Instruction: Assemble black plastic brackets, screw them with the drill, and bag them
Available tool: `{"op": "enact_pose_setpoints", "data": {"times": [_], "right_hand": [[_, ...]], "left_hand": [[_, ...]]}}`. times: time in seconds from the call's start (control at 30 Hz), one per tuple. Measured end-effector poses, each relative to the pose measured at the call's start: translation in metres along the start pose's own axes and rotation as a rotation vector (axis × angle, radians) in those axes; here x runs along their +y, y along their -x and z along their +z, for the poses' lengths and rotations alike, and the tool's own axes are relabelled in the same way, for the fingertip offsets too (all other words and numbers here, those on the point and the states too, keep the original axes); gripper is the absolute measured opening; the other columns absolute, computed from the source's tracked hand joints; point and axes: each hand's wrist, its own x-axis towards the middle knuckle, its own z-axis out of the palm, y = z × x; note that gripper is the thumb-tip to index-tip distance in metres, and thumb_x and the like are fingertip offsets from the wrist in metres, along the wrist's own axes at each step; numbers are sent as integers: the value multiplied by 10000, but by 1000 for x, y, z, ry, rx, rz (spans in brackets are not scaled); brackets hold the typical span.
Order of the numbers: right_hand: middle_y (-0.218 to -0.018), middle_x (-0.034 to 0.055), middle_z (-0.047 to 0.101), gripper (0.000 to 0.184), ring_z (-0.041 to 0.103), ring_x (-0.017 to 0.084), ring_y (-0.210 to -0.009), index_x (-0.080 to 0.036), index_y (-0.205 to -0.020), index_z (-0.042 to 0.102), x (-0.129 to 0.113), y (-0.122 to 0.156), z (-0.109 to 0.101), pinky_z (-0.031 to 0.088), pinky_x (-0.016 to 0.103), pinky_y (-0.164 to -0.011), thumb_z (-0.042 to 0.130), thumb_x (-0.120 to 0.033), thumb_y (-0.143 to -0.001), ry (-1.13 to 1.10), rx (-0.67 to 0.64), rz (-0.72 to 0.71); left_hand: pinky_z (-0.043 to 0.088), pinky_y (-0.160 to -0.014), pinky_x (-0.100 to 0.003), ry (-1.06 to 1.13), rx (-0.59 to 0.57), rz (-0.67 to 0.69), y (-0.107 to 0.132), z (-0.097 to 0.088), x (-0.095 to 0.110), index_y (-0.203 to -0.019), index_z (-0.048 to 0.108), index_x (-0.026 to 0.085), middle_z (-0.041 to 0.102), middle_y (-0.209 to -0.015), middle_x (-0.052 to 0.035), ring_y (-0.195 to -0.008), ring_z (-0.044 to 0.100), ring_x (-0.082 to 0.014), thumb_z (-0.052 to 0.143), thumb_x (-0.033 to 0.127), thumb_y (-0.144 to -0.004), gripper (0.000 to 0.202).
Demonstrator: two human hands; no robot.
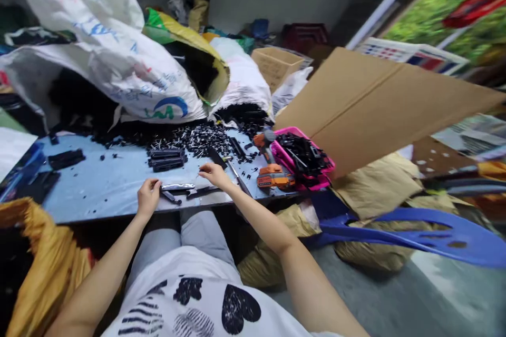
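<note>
My left hand (148,198) is closed at the near edge of the table, its fingertips pinching the end of a long, shiny silver-and-black piece (177,187). Just beyond the other end of that piece, my right hand (215,175) is closed in a pinch; whatever sits between its fingertips is too small to make out. Short black parts (171,197) lie under and beside the shiny piece. Farther back, several black bars (166,159) are stacked together. A dark flat-bladed tool (217,158) and a slim metal tool (236,172) lie by my right wrist.
An orange cordless drill (274,175) stands beside a pink basket (331,164) full of black parts. Small black pieces (197,138) are heaped before white sacks (130,73). Cardboard (379,100) leans at right, above a blue plastic stool (419,226). A yellow sack (55,258) stands at left.
</note>
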Motion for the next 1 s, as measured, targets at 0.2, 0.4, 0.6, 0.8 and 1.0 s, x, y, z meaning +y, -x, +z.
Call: {"op": "enact_pose_setpoints", "data": {"times": [0.2, 0.4, 0.6, 0.8, 1.0], "right_hand": [[-890, 69, 702, 185, 641, 148, -801, -128, -963, 664, -15, 10, 15, 454, 229, -714, 594, -235, -829, 49, -111, -30], [-880, 66, 709, 134, 648, 200, -851, -189, -923, 681, -36, 5, 14, 429, 254, -737, 615, -196, -807, 224, -218, -88], [-883, 51, 713, 202, 664, 185, -816, -207, -1046, 626, -20, 7, 19, 452, 245, -704, 568, -295, -874, 322, -190, -108], [-1103, 74, 666, 250, 633, 180, -1001, -209, -1111, 620, 15, 25, 43, 493, 288, -868, 502, -303, -912, 108, 4, -400], [-1162, 81, 625, 420, 593, 191, -1051, -243, -1326, 468, 36, 35, 47, 503, 330, -875, 501, -304, -912, 18, -6, -506]], "left_hand": [[504, -771, -301, -43, 29, 66, 4, -10, -6, -906, 560, 175, 673, -839, -70, -823, 663, -191, 477, 360, -844, 212], [496, -765, -330, -162, -29, 196, 0, -4, 2, -910, 564, 180, 666, -880, -81, -843, 650, -211, 472, 330, -866, 181], [521, -747, -314, -133, 9, 242, 2, 0, -7, -936, 575, 168, 670, -877, -79, -837, 658, -193, 463, 330, -895, 202], [513, -821, -362, -378, 14, 661, 11, -4, -13, -1021, 602, 151, 688, -988, -123, -936, 655, -211, 454, 205, -913, 191], [501, -820, -366, -480, -80, 783, 4, -9, -18, -1049, 607, 133, 695, -928, -119, -895, 655, -201, 427, 147, -914, 226]]}}
